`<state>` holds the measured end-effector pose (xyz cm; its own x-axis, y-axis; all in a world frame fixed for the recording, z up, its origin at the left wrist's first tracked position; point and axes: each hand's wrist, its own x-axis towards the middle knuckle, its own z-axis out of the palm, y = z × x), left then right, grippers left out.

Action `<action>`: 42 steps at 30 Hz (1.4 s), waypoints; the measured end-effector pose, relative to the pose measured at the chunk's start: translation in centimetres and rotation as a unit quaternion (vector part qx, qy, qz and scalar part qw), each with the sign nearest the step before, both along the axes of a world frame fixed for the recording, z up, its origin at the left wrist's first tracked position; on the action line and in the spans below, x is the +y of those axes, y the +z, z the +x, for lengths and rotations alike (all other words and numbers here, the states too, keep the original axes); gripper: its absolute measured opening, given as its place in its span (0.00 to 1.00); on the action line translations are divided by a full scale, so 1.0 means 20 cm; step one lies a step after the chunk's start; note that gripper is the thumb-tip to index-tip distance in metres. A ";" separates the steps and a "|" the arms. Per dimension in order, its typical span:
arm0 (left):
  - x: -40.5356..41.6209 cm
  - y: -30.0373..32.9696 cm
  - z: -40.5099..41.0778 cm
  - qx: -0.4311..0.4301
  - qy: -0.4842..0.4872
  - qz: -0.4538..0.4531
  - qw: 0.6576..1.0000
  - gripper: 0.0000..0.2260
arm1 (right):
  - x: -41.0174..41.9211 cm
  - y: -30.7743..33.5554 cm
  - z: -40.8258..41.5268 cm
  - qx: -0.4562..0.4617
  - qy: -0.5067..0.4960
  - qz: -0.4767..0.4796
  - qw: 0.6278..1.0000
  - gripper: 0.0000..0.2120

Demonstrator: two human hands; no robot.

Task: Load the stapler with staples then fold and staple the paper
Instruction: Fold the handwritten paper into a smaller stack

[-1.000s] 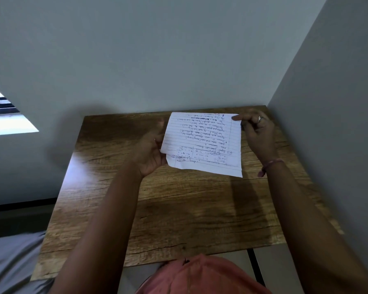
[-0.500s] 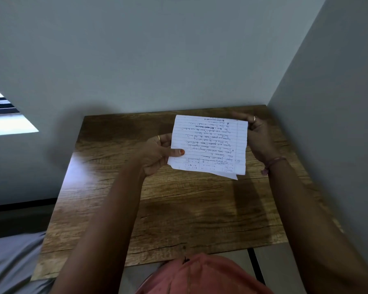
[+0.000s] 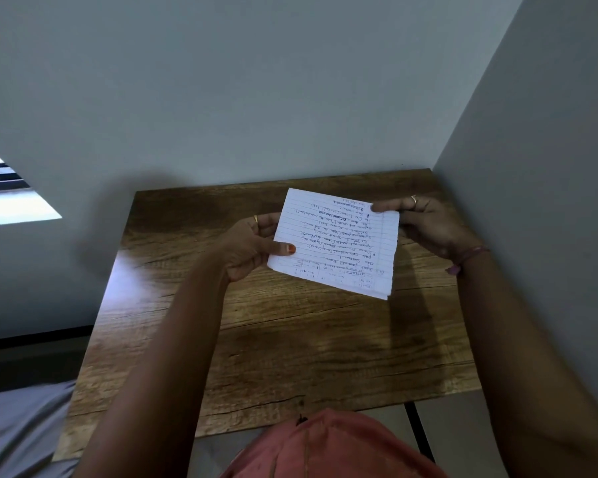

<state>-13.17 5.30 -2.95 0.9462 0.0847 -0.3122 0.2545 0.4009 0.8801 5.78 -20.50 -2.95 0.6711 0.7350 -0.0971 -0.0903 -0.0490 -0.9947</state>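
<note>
A folded sheet of lined paper [image 3: 339, 241] with blue handwriting is held up above the far part of the wooden table [image 3: 290, 346]. My left hand [image 3: 252, 246] pinches its left edge, thumb on the front near the lower corner. My right hand [image 3: 428, 225] grips the upper right edge, with the thumb tip on the front face. The paper tilts, its lower right corner hanging lowest. No stapler or staples show anywhere in the view.
The table stands in a corner, with a grey wall [image 3: 256, 98] behind and another wall [image 3: 549, 201] on the right. A bright window [image 3: 11, 201] is at the left. Pink clothing [image 3: 328, 446] fills the bottom middle.
The paper has shifted slightly right and turned clockwise. My left thumb moved onto the front of the sheet, and my right thumb came down over the upper right edge.
</note>
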 end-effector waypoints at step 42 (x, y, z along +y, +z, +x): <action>-0.04 0.19 0.03 0.040 -0.024 0.227 0.973 0.08 | 0.13 0.18 0.00 -0.003 0.000 -0.011 1.000 0.12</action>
